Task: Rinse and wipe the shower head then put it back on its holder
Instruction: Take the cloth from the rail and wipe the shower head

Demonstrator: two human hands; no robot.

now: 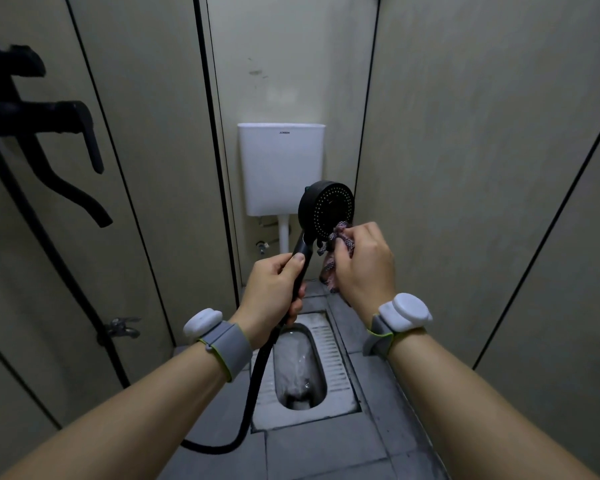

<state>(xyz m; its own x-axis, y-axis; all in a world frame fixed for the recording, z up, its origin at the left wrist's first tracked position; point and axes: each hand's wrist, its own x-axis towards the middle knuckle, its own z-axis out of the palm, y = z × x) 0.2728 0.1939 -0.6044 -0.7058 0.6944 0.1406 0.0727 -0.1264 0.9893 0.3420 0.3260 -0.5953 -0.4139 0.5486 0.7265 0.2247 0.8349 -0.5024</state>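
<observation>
A black shower head (328, 209) stands upright at the centre of the head view, its round nozzle face turned toward me. My left hand (272, 294) grips its black handle from the left. My right hand (362, 263) pinches a pink-grey patterned cloth (340, 252) against the lower right edge of the nozzle face. The black hose (257, 375) runs down from the handle and loops over the floor. Black shower fittings with a bracket (35, 112) are mounted on the left wall, high up.
I am in a narrow stall with beige panel walls. A white cistern (281, 168) hangs on the back wall. A squat toilet pan (300, 368) is set in the grey tiled floor below my hands. A small metal tap (122, 327) sticks out low on the left wall.
</observation>
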